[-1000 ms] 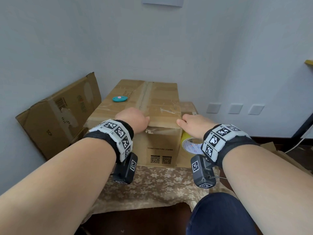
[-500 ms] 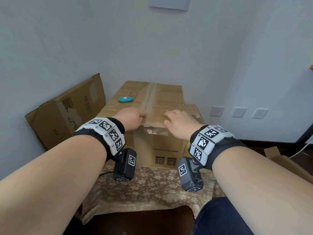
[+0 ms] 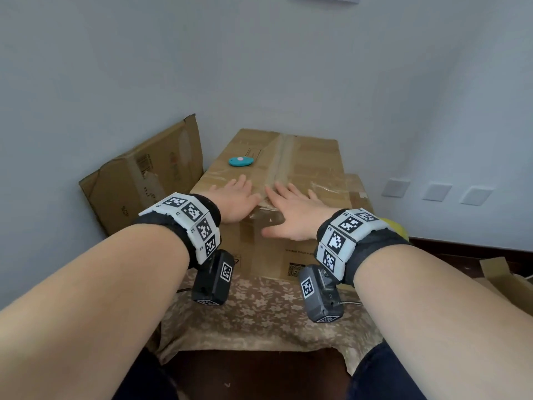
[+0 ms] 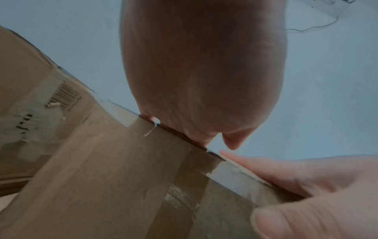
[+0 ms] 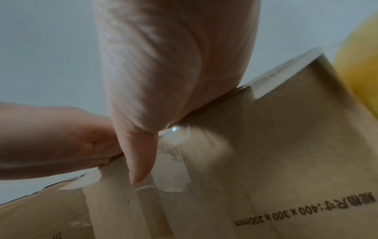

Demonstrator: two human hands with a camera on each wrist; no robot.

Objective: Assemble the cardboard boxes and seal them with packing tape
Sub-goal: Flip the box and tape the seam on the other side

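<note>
Brown cardboard box (image 3: 302,157), closed and taped along its centre seam, sits on the floral-clothed surface (image 3: 259,319). Both hands lie flat on its near top edge, fingers spread: left hand (image 3: 235,199) beside the clear packing tape strip (image 3: 281,157), right hand (image 3: 291,209) with thumb down the front. A small teal oval object (image 3: 240,161) rests farther back.

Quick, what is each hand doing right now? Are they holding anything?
Left hand: open, fingers flat, pressing on the top of the cardboard box.
Right hand: open, fingers spread flat on the box top, thumb over the front edge, holding nothing.
</note>
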